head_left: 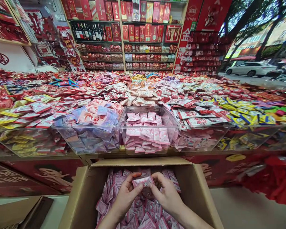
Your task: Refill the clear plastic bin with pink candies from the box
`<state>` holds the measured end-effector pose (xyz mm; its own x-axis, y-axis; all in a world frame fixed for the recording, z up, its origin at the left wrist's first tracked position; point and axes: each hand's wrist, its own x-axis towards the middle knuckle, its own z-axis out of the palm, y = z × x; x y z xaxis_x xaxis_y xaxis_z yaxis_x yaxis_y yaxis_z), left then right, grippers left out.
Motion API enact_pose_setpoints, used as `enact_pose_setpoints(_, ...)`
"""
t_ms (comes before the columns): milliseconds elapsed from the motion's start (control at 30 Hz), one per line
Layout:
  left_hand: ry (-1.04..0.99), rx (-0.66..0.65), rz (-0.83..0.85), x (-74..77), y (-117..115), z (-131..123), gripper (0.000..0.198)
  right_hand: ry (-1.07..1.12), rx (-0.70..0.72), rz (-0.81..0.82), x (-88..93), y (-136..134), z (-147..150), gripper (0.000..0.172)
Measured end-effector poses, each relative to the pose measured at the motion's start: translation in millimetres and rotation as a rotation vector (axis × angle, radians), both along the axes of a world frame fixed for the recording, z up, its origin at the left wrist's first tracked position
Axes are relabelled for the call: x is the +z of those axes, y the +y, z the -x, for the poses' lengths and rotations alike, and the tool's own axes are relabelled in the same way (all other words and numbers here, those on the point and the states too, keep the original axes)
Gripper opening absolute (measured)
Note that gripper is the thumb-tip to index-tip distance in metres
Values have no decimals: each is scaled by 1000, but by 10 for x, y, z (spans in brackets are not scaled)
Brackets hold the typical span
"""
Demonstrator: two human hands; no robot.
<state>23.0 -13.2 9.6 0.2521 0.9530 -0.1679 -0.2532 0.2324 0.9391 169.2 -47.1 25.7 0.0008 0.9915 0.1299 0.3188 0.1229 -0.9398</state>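
Between my two hands is a small pink-and-white candy packet [143, 181], held just above an open cardboard box [140, 162]. My left hand [127, 194] pinches its left end between thumb and fingers. At the other end, my right hand [165, 192] grips it the same way. Many similar pink packets [135, 213] fill the box beneath my wrists. Straight ahead of the box, a clear plastic bin [149, 126] contains more small pink packets standing in rows. What is printed on the held packet is too small to read.
Clear bins of purple packets [92, 140] and red-and-white packets [200, 117] flank the middle bin. Yellow packets [243, 111] lie farther right. Behind stand shelves of red boxes [147, 32]. Another cardboard box [16, 211] is at lower left, and red cloth [274, 181] hangs at right.
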Motion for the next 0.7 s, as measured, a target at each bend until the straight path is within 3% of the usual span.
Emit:
enact_pose_setpoints(167, 20, 9, 47, 19, 28, 37, 39, -67, -61, -64, 21, 2, 6, 20)
enact_pose_setpoints(333, -42, 2, 146, -8, 107, 102, 38, -237, 63, -36, 12, -9, -1, 8)
enact_pose_setpoints(433, -17, -41, 207, -107, 186, 167, 43, -344, 111, -191, 159, -54, -37, 7)
enact_pose_setpoints(500, 170, -106, 142, -212, 212, 212, 33, -343, 157, -377, 399, -71, -88, 6)
enact_pose_setpoints(567, 345, -166, 73, -328, 184, 249, 20, -310, 166, -570, 762, -37, -165, 9)
enact_pose_setpoints(633, 426, -215, 59, -426, 99, 282, 15, -326, 51, -712, 1196, 88, -262, 11)
enact_pose_setpoints(700, 535, -293, 56, -496, -13, 322, 18, -440, -149, -736, 1604, 314, -359, 6)
